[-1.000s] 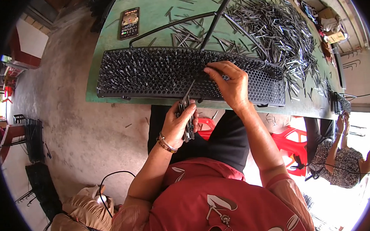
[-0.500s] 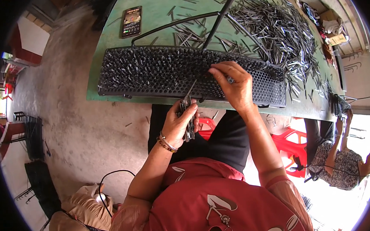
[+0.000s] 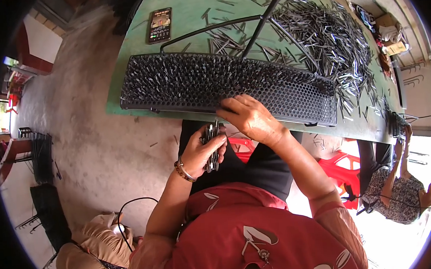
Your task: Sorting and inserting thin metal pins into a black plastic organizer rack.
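Note:
A bundle of thin dark metal strips [image 3: 211, 147] is gripped upright in my left hand [image 3: 198, 152], its fingers wrapped round it just below the table's edge. My right hand [image 3: 251, 120] is in front of a long black perforated rack [image 3: 291, 101], close above the bundle's top end. Its fingers are bent together, and whatever they pinch is hidden. Many similar strips stand upright in the rack's holes on the left and along its far side. Bare holes show on its front right part.
A large heap of loose strips [image 3: 332, 40] covers the right of the green table [image 3: 137, 36]. Black bars [image 3: 261, 27] rise over the rack. A phone [image 3: 159, 25] lies at the far left. Another person [image 3: 394, 193] is at the right, beside a red stool [image 3: 341, 169].
My right hand has come down and left from over the rack towards the bundle. My left hand has shifted slightly left and down, still holding the strips. The single strip raised above the bundle no longer shows.

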`<move>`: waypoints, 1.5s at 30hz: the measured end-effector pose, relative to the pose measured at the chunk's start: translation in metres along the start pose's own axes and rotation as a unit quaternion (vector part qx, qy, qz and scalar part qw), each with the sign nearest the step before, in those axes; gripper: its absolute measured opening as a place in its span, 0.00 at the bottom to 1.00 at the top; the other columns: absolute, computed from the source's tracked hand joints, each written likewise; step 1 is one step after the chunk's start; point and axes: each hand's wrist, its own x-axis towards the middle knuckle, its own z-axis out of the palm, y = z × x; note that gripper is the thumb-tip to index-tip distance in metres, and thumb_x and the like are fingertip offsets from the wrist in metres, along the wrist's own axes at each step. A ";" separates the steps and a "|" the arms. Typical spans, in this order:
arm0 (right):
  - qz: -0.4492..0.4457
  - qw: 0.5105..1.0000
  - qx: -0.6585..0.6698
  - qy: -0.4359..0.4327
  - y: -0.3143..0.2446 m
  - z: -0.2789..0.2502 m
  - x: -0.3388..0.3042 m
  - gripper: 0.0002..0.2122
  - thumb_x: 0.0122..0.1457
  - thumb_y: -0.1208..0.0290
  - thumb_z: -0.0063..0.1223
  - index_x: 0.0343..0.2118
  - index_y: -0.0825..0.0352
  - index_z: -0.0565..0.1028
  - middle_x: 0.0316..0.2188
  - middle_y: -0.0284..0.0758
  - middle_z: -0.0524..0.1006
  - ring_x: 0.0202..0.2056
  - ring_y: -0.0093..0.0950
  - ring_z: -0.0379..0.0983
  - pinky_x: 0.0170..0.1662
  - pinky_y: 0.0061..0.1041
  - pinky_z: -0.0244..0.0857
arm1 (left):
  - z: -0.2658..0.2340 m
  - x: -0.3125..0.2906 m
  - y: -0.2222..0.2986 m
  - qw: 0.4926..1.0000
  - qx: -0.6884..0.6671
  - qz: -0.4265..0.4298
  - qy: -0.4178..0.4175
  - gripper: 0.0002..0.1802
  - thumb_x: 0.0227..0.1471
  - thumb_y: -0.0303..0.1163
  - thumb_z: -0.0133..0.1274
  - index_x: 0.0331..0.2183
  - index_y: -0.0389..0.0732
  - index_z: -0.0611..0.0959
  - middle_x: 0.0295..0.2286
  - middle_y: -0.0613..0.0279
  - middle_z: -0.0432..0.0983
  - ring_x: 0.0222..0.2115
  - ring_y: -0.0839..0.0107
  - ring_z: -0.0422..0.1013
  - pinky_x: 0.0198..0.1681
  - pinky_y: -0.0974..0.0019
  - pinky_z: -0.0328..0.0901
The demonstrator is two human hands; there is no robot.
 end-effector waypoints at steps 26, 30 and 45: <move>0.198 0.944 0.041 0.262 0.018 -0.001 0.002 0.13 0.46 0.78 0.60 0.38 0.63 0.77 0.30 0.30 0.78 0.31 0.27 0.70 0.40 0.26 0.60 | 0.025 0.011 -0.006 0.992 -0.041 -0.052 -0.107 0.14 0.53 0.29 0.51 0.42 0.37 0.73 0.31 0.64 0.72 0.28 0.78 0.68 0.26 0.75 0.67; 0.142 0.961 -0.011 0.235 0.022 0.003 -0.002 0.12 0.45 0.77 0.61 0.36 0.62 0.78 0.33 0.29 0.77 0.35 0.29 0.70 0.43 0.28 0.58 | 0.031 0.010 -0.001 0.991 -0.069 -0.064 -0.090 0.13 0.53 0.28 0.51 0.41 0.37 0.73 0.31 0.63 0.72 0.29 0.78 0.69 0.28 0.74 0.68; 0.372 0.738 0.554 0.097 -0.022 -0.024 -0.029 0.09 0.54 0.70 0.58 0.31 0.73 0.78 0.27 0.33 0.76 0.28 0.17 0.69 0.32 0.18 0.64 | 0.036 0.006 0.008 0.985 0.048 -0.003 -0.165 0.16 0.51 0.29 0.54 0.41 0.36 0.70 0.26 0.62 0.74 0.24 0.77 0.70 0.24 0.75 0.66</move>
